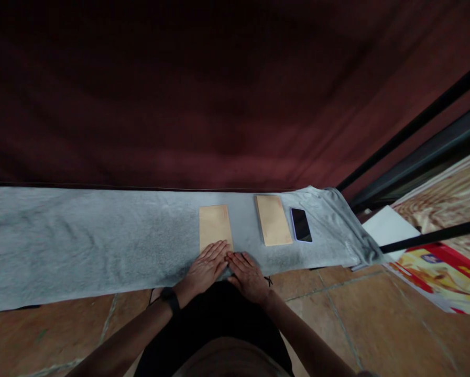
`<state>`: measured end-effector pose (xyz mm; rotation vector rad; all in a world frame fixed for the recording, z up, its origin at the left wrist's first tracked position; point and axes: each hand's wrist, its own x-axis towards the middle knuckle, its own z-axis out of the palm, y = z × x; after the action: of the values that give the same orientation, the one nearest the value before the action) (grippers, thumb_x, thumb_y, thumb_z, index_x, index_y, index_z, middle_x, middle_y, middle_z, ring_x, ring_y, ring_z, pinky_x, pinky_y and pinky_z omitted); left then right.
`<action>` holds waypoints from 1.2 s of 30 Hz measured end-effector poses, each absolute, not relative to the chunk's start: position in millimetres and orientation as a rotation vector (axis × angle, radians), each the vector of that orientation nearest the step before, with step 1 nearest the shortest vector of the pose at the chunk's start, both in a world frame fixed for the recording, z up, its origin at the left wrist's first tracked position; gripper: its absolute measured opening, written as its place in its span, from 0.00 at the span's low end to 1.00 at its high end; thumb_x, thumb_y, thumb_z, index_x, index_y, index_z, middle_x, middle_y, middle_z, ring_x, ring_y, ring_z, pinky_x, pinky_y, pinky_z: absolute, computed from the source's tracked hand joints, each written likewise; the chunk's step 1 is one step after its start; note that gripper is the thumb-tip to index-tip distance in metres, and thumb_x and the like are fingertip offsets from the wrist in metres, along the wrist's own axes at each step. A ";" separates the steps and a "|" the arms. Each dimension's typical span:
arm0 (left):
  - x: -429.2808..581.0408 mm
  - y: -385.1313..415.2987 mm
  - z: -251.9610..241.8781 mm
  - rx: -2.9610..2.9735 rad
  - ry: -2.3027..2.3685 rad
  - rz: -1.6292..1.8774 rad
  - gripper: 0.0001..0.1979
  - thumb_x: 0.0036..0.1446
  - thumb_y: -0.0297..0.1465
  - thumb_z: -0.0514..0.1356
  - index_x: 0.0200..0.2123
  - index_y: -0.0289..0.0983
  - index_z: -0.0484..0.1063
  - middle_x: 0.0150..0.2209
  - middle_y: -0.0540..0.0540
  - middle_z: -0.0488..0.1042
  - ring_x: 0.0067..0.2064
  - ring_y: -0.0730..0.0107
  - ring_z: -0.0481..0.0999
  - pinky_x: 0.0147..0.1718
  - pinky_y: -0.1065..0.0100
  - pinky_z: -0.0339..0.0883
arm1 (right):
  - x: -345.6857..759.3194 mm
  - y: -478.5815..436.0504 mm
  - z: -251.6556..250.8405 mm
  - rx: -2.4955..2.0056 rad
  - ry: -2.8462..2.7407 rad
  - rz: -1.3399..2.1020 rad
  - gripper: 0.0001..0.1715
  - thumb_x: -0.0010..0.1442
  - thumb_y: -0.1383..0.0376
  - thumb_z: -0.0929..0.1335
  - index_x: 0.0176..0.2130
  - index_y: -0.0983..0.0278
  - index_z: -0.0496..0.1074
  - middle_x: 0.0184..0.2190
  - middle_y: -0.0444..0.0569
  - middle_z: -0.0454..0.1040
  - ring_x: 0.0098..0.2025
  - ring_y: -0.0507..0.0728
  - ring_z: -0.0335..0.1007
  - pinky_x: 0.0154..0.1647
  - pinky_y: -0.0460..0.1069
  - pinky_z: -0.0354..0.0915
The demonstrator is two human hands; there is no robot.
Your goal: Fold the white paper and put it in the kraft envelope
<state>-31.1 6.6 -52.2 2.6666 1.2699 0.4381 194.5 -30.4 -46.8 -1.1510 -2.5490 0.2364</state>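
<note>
A tan paper envelope (214, 222) lies flat on the grey cloth, its near end covered by my hands. My left hand (208, 264) rests palm down on that near end, fingers stretched out toward the right. Beside it, my right hand (247, 275) lies flat with its fingertips at the envelope's near right corner, close to or touching the left fingers. To the right is a stack of similar tan envelopes (274, 220), touched by neither hand. A dark-screened phone (301, 225) with a pale purple edge lies beyond the stack.
The long narrow surface is covered by a grey plush cloth (101, 235) that hangs over its right end. Behind it rises a dark red curtain-like wall (219, 104). Black bars (415, 120) and a red-and-yellow printed box (443, 277) are at right, above the tiled floor (360, 303).
</note>
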 end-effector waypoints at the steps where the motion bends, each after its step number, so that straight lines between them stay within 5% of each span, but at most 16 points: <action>1: -25.8 16.1 -54.7 2.673 1.313 0.429 0.29 0.72 0.40 0.43 0.71 0.36 0.52 0.71 0.40 0.58 0.71 0.63 0.57 0.69 0.55 0.51 | 193.7 -30.4 -45.7 -1.164 -2.540 0.254 0.34 0.71 0.56 0.64 0.70 0.64 0.55 0.68 0.54 0.62 0.70 0.60 0.57 0.72 0.61 0.52; 8: -0.2 93.1 -62.9 2.617 1.561 0.468 0.32 0.70 0.39 0.42 0.73 0.34 0.43 0.72 0.38 0.54 0.73 0.59 0.52 0.70 0.52 0.45 | 189.7 -29.9 -38.2 -1.218 -2.484 0.319 0.34 0.71 0.59 0.65 0.71 0.59 0.54 0.68 0.50 0.61 0.69 0.59 0.59 0.71 0.60 0.53; 16: 8.6 134.6 -56.9 2.515 1.682 0.450 0.32 0.69 0.40 0.41 0.72 0.34 0.49 0.71 0.37 0.56 0.72 0.56 0.52 0.69 0.48 0.44 | 188.7 -28.2 -38.9 -1.221 -2.473 0.320 0.32 0.72 0.59 0.63 0.70 0.58 0.55 0.69 0.49 0.62 0.68 0.58 0.60 0.71 0.59 0.53; 30: -13.2 33.8 -61.7 2.703 1.444 0.412 0.28 0.71 0.37 0.43 0.71 0.39 0.54 0.71 0.44 0.59 0.72 0.60 0.53 0.70 0.52 0.45 | 186.8 -31.1 -47.4 -1.225 -2.347 0.311 0.27 0.70 0.67 0.63 0.66 0.60 0.63 0.63 0.51 0.70 0.65 0.57 0.64 0.70 0.60 0.56; 36: -26.0 -14.8 -60.7 2.772 1.352 0.464 0.29 0.71 0.39 0.45 0.72 0.42 0.49 0.71 0.46 0.58 0.72 0.61 0.54 0.70 0.52 0.46 | 184.5 -32.0 -52.5 -1.224 -2.296 0.283 0.27 0.68 0.71 0.62 0.64 0.61 0.66 0.61 0.52 0.73 0.63 0.57 0.67 0.69 0.59 0.59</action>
<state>-26.0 -14.8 -60.7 2.7720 1.3522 0.4640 184.5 -32.0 -52.5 -1.2245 -2.2959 0.2833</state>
